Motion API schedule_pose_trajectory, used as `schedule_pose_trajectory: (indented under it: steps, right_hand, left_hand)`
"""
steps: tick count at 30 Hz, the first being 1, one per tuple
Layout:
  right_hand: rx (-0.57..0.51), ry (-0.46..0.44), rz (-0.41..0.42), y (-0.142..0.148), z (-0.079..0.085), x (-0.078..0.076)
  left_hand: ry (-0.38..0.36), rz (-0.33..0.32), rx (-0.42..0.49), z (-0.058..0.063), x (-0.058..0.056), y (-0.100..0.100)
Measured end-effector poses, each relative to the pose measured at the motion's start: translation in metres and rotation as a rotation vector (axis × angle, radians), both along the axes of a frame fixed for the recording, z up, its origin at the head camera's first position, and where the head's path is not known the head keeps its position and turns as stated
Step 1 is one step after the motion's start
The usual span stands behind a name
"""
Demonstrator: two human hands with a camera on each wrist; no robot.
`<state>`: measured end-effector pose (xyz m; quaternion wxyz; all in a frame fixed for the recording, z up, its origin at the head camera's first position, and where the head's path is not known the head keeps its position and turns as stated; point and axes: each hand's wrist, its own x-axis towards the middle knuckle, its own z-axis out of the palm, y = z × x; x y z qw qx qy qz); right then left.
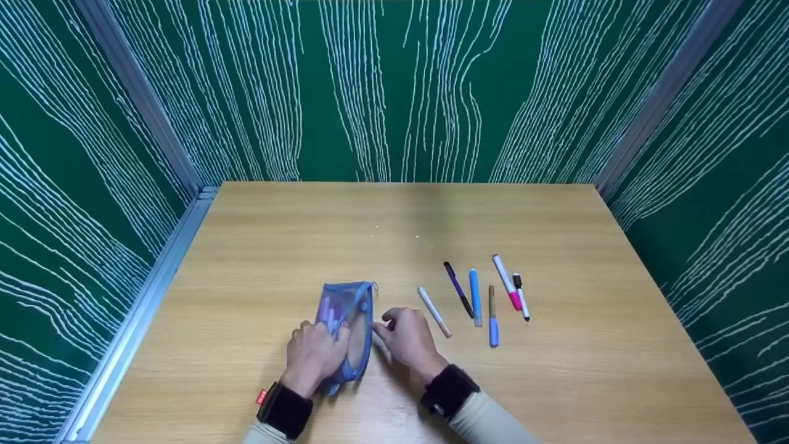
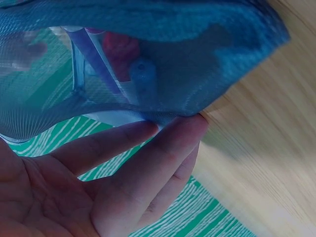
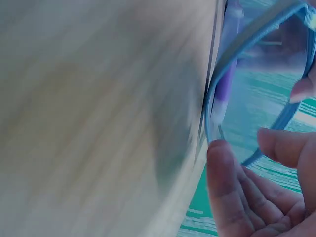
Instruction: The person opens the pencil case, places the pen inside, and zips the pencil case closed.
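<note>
A blue see-through mesh pencil case (image 1: 346, 290) stands with its zip mouth open in the head view. Purple-toned pens (image 1: 330, 311) show through its left side. My left hand (image 1: 315, 351) grips the left rim, thumb at the mouth and fingers along the outer mesh. At the right rim my right hand (image 1: 408, 336) has its fingertips on the zip edge. In the right wrist view the thumb (image 3: 276, 143) lies on the mouth side, apart from the forefinger (image 3: 222, 158) at the rim. Through the mesh, the left wrist view shows a purple pen (image 2: 94, 57).
Right of the hands lie a white pen (image 1: 434, 311), dark purple pen (image 1: 458, 290), light blue marker (image 1: 474, 296), brown-and-blue marker (image 1: 492, 317), pink-capped white marker (image 1: 506, 280) and small black-capped marker (image 1: 521, 297). Green panels (image 1: 394, 92) with white lines enclose the wooden table (image 1: 277, 228).
</note>
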<state>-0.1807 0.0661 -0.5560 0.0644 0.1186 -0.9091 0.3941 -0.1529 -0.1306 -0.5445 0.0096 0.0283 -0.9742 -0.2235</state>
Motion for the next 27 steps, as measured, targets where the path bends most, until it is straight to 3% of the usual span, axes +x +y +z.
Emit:
schedule_pose_trajectory:
  steps: [8,14,21,27]
  right_hand:
    - [0.15,-0.002,-0.126,0.028,0.004,-0.005]
    - [0.202,-0.015,-0.186,0.045,0.006,-0.011]
    - [0.303,0.045,-0.217,0.06,0.006,-0.019]
    - [0.329,0.032,-0.248,0.068,0.004,-0.024]
  left_hand:
    - [0.014,0.0,0.003,-0.001,0.0,0.0]
    - [0.0,-0.004,0.011,-0.001,0.0,0.0]
    - [-0.011,0.0,0.016,0.0,0.0,0.0]
    - [-0.012,0.003,0.021,-0.001,0.0,0.0]
